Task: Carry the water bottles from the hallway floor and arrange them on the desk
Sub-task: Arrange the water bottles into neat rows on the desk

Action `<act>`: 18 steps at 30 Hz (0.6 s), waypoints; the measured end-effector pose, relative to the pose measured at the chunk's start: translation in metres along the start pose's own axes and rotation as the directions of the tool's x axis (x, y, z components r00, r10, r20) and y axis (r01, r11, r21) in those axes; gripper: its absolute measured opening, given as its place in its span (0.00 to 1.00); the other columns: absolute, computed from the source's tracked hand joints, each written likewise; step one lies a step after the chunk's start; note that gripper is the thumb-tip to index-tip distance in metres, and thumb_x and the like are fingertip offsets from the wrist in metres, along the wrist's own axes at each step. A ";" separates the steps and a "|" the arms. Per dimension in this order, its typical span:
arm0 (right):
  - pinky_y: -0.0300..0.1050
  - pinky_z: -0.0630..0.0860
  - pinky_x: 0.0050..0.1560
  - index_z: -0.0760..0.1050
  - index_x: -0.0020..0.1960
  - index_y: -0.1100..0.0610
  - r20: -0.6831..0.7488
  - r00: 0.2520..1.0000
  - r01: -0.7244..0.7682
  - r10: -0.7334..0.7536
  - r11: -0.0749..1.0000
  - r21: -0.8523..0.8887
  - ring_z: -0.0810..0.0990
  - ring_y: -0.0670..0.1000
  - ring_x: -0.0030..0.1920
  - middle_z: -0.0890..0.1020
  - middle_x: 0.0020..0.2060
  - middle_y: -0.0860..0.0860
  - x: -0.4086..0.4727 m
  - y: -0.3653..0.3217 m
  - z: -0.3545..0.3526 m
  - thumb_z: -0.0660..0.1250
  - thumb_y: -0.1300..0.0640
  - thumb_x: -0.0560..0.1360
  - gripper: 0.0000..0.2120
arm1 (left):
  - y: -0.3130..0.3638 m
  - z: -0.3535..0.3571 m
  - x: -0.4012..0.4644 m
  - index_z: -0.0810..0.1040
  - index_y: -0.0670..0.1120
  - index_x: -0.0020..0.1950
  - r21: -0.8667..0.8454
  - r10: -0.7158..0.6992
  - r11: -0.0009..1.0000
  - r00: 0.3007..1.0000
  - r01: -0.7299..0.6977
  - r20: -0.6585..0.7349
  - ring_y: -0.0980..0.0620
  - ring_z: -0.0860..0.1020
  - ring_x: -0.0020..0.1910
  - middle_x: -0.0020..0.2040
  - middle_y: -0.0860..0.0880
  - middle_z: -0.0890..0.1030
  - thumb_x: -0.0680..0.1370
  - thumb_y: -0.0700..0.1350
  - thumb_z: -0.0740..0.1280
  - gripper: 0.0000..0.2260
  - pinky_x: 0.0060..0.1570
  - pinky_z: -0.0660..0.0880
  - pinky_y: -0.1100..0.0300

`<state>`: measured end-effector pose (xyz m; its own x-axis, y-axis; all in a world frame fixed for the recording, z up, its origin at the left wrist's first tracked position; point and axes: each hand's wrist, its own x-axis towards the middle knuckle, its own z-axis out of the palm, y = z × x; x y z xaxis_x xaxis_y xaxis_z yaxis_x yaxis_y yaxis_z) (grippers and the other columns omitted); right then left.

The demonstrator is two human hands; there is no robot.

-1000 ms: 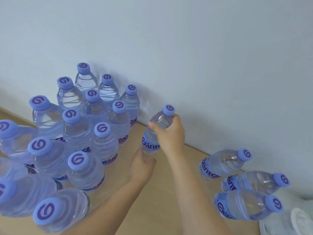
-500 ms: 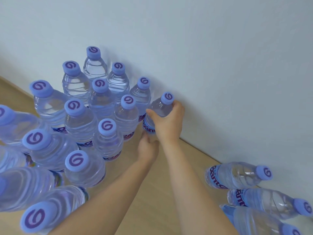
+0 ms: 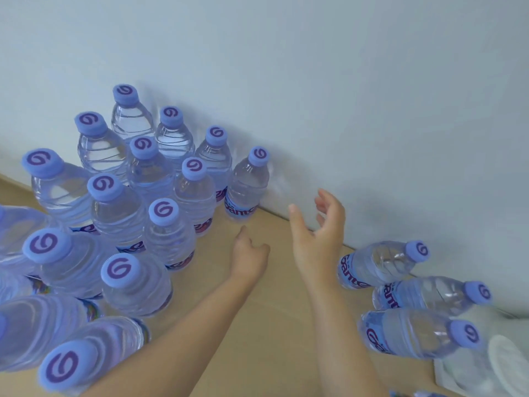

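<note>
Both forearms reach up from the bottom of the frame over the wooden desk [image 3: 274,333]. The right hand [image 3: 320,239], centre right, is released, fingers spread and loosely bent, holding nothing. The left hand [image 3: 249,256], centre, is loosely curled and also empty. Half a second ago both gripped a bottle [image 3: 246,187]; it now stands upright alone at the right end of the standing cluster [image 3: 123,202], against the wall [image 3: 372,96]. Three bottles [image 3: 400,299] lie on their sides at lower right.
</note>
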<state>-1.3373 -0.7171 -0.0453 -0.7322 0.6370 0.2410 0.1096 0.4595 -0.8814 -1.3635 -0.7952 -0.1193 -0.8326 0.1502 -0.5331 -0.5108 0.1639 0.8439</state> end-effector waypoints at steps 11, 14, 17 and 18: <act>0.39 0.61 0.61 0.63 0.68 0.63 -0.620 0.780 -0.242 0.081 0.954 -0.180 0.64 0.60 0.63 0.68 0.60 0.60 -0.012 0.037 -0.112 0.75 0.57 0.67 0.36 | -0.008 0.053 -0.059 0.57 0.42 0.76 0.233 0.101 0.954 0.934 -0.189 0.343 0.51 0.63 0.72 0.75 0.46 0.61 0.75 0.39 0.64 0.30 0.69 0.63 0.55; 0.48 0.62 0.68 0.56 0.73 0.61 -0.495 0.822 -0.384 0.283 0.916 -0.113 0.60 0.56 0.71 0.63 0.70 0.57 0.002 0.050 -0.114 0.75 0.52 0.67 0.43 | -0.008 0.054 -0.066 0.58 0.43 0.75 0.267 0.109 0.937 0.917 -0.223 0.384 0.52 0.66 0.70 0.73 0.47 0.64 0.75 0.40 0.64 0.29 0.63 0.67 0.60; 0.45 0.67 0.62 0.60 0.72 0.60 -0.387 0.833 -0.431 0.395 0.902 -0.007 0.67 0.52 0.68 0.68 0.67 0.53 0.007 0.061 -0.108 0.74 0.53 0.69 0.37 | -0.008 0.050 -0.071 0.60 0.43 0.75 0.286 0.114 0.927 0.909 -0.242 0.402 0.53 0.67 0.69 0.72 0.48 0.65 0.75 0.39 0.65 0.29 0.58 0.68 0.62; 0.42 0.68 0.55 0.63 0.69 0.59 -0.382 0.835 -0.430 0.395 0.903 -0.005 0.71 0.51 0.63 0.72 0.63 0.52 0.006 0.063 -0.107 0.73 0.53 0.70 0.33 | -0.008 0.049 -0.072 0.61 0.43 0.75 0.289 0.118 0.924 0.905 -0.251 0.409 0.53 0.67 0.69 0.72 0.48 0.66 0.75 0.39 0.65 0.29 0.57 0.68 0.62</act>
<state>-1.2634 -0.6182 -0.0555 -0.3114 0.9502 0.0082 0.4169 0.1444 -0.8974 -1.2895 -0.7599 -0.0908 -0.7264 0.5536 -0.4072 -0.2007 0.3958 0.8961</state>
